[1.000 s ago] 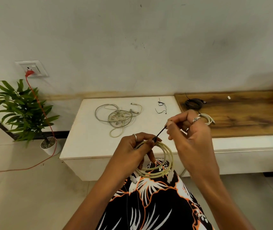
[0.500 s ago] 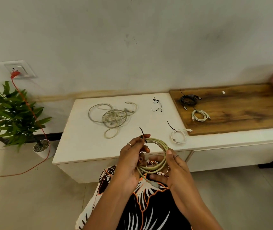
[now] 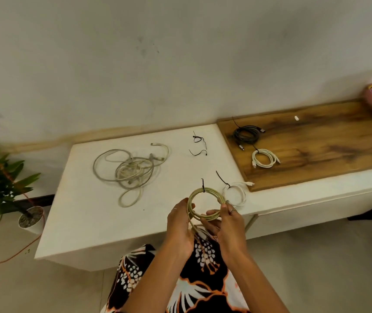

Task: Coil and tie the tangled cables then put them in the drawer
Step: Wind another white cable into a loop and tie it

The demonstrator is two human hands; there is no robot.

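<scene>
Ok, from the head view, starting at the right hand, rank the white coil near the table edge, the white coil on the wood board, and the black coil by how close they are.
From the right hand:
1. White coil near the table edge, just beyond it.
2. White coil on the wood board, farther right and back.
3. Black coil, rearmost on the board.

matt white cabinet top; grained wood board; smooth rubbery cable coil.

arms: bare, no sleeves | left hand: one ring | right hand: rings | garment: black, white-orange leaf print
</scene>
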